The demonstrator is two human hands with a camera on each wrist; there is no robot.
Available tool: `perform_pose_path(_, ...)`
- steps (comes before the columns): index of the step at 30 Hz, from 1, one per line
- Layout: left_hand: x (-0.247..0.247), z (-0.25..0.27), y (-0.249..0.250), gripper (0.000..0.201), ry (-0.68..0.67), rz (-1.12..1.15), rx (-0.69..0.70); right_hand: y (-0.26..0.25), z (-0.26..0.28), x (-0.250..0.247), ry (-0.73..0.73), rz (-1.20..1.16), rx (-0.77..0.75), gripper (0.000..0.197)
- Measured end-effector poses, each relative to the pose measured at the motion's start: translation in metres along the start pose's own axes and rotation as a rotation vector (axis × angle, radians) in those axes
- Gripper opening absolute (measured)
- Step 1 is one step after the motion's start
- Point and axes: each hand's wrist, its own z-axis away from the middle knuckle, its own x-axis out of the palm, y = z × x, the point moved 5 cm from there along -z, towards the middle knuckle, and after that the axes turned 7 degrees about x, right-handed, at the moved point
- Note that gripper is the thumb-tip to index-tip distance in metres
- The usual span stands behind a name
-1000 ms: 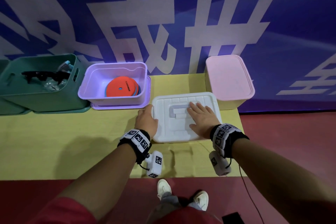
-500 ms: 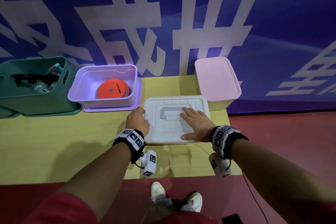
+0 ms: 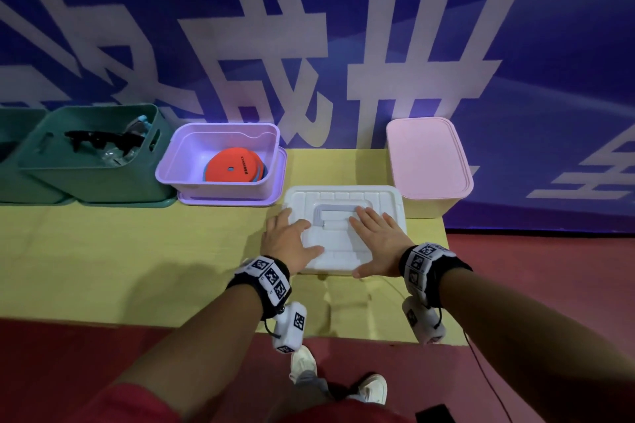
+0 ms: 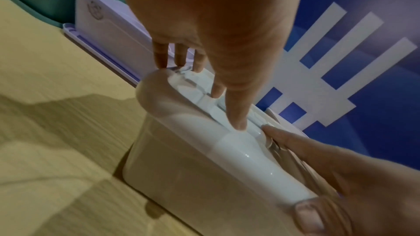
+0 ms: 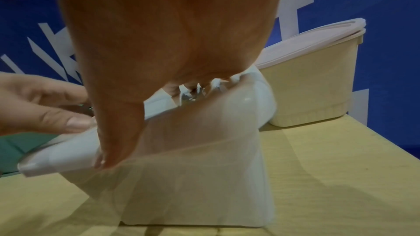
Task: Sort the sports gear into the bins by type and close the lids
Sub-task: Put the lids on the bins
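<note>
We've got both palms flat on the white lid [image 3: 343, 216] of the white bin [image 4: 181, 177], which sits on the yellow worktop [image 3: 137, 251]. Our left hand [image 3: 287, 244] rests on its left edge, fingers [image 4: 236, 114] straight and spread, gripping nothing; our right hand [image 3: 379, 240] lies the same way by the lid's handle [image 3: 330, 211]. To the left, the purple bin [image 3: 192, 151] is uncovered with orange discs [image 3: 233, 166] inside, next to a green bin [image 3: 89, 178]. The pink-lidded bin [image 3: 429, 161] sits just behind on the right.

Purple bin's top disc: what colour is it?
Orange-red, with a small centre hole; the disc shows best in the head view.
</note>
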Motion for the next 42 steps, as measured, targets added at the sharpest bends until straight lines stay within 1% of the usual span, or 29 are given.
perform_pose_path(3, -0.001, 0.002, -0.006, 0.083, -0.04, 0.029, 0.016, -0.002, -0.006, -0.003, -0.009, -0.004, -0.006, 0.119)
perform_pose_path(6, -0.004, -0.002, -0.014, 0.092, -0.082, 0.02, 0.048, -0.003, -0.011, -0.004, 0.006, -0.018, -0.009, 0.118)
perform_pose_path(13, -0.015, -0.028, -0.024, 0.091, -0.067, 0.008, 0.063, -0.004, -0.037, -0.02, 0.002, -0.003, 0.018, 0.118)
perform_pose_path(17, -0.025, -0.052, -0.027, 0.09, -0.069, -0.007, 0.102, -0.002, -0.055, -0.031, -0.006, -0.016, 0.069, 0.115)
perform_pose_path(24, -0.039, -0.099, -0.027, 0.09, -0.076, -0.009, 0.15, 0.006, -0.081, -0.046, 0.043, -0.068, 0.155, 0.098)
perform_pose_path(28, -0.045, -0.123, -0.025, 0.091, -0.083, -0.021, 0.17, 0.012, -0.093, -0.055, 0.071, -0.08, 0.198, 0.084)
perform_pose_path(32, -0.05, -0.147, -0.03, 0.092, -0.096, -0.028, 0.193, 0.015, -0.108, -0.062, 0.047, -0.073, 0.229, 0.08)
perform_pose_path(42, -0.061, -0.18, -0.023, 0.089, -0.073, -0.061, 0.184, 0.027, -0.136, -0.073, 0.098, -0.063, 0.285, 0.069)
